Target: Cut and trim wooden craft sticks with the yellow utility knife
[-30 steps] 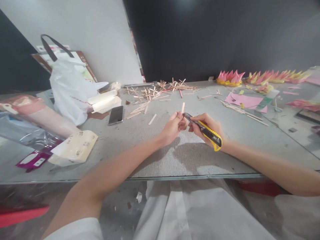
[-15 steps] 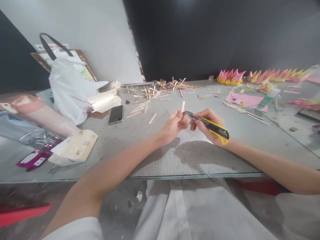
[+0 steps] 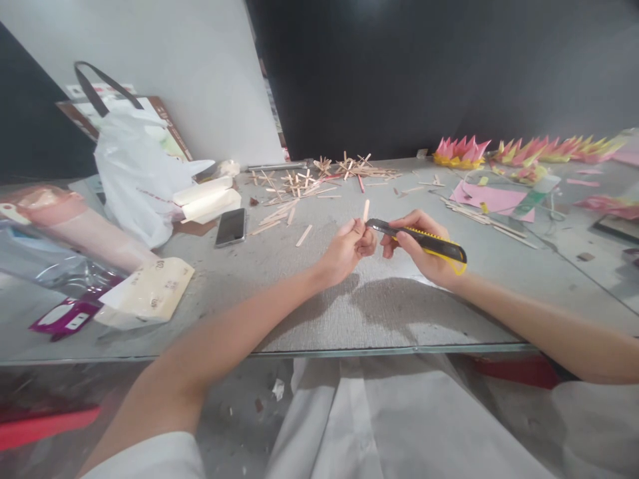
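Between thumb and fingers, my left hand (image 3: 344,251) pinches a small wooden craft stick (image 3: 366,210), whose rounded upper end sticks up. My right hand (image 3: 424,249) is closed around a black and yellow utility knife (image 3: 432,243). The knife's tip end points left and meets the stick just above my left fingertips; whether the blade cuts into the wood is too small to tell. Both hands are raised over the grey table (image 3: 319,326). A single loose craft stick (image 3: 304,235) lies left of my left hand.
Behind my hands is a pile of craft sticks (image 3: 349,166). Left are a phone (image 3: 231,227), a white bag (image 3: 132,169) and a tissue pack (image 3: 150,293). Right are pink paper (image 3: 486,197), a glue bottle (image 3: 536,198), more sticks (image 3: 489,219) and paper flowers (image 3: 460,153).
My right hand and the utility knife have shifted slightly right, and the knife lies at a flatter angle. My left hand keeps the stick in nearly the same place.
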`<state>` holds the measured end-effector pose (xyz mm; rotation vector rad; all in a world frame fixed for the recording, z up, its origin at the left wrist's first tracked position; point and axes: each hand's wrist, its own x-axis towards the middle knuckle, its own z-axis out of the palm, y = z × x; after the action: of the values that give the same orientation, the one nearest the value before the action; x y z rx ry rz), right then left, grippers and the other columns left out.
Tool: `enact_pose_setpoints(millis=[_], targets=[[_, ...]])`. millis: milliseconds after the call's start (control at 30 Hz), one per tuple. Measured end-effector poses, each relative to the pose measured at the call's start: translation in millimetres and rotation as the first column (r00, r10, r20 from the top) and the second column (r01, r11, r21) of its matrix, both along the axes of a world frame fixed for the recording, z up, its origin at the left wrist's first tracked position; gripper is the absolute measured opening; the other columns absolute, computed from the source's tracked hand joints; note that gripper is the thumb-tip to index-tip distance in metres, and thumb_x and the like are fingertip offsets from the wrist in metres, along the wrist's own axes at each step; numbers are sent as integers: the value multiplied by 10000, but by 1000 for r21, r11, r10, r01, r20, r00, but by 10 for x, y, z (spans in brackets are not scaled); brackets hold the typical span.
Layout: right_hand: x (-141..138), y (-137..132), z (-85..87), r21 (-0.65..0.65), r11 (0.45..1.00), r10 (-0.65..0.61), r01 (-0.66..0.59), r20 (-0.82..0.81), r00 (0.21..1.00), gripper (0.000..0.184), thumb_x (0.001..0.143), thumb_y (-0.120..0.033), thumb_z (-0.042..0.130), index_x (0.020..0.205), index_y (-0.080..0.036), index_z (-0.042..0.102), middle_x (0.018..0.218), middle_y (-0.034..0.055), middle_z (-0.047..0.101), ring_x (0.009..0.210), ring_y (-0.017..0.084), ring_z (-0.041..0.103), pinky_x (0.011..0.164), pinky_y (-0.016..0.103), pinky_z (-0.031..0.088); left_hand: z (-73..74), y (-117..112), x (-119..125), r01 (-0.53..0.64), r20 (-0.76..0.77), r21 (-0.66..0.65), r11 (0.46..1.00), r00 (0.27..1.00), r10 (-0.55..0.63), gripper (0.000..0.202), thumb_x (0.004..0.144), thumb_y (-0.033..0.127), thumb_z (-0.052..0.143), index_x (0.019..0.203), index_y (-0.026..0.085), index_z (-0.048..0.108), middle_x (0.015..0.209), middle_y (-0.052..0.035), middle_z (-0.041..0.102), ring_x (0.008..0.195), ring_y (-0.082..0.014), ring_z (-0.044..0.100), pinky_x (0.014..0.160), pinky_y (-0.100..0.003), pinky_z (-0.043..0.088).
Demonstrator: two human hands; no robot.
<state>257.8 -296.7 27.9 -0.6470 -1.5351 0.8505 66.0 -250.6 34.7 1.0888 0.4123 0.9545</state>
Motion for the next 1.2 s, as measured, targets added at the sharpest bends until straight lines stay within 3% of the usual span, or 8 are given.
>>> enact_pose_setpoints(millis=[267,633,1000,1200], targets=[[11,86,-82,-84,996,34,-40,-68,997,308,1010,-529,749,1080,-264,607,894,23,782,691,173,739,715,401,645,-45,14,4,17,39,50,999,999,-19,500,1132,398,515,686,199,410,653,30,329,606,-132,319,606,-265,348],[-12,57,-54,-159,987,17,-27,-62,998,280,1029,-549,677,1092,-298,569,900,12,746,716,186,717,738,421,638,10,-22,17,-15,50,-39,999,999,17,441,1125,368,545,736,206,416,651,44,324,580,-122,316,596,-251,356],[-53,69,-41,-211,977,10,-37,-127,992,236,994,-496,691,1073,-294,600,874,11,745,702,193,713,698,404,629,-69,15,16,6,86,71,997,996,-12,454,1130,375,533,728,200,415,655,48,309,580,-113,312,593,-243,339],[-40,107,-71,-209,977,5,-28,-111,994,228,1017,-504,637,1087,-293,584,868,14,737,712,193,707,702,403,628,-68,11,27,-42,52,-2,999,998,42,457,1110,396,585,731,205,419,659,51,309,575,-115,310,592,-243,356]])
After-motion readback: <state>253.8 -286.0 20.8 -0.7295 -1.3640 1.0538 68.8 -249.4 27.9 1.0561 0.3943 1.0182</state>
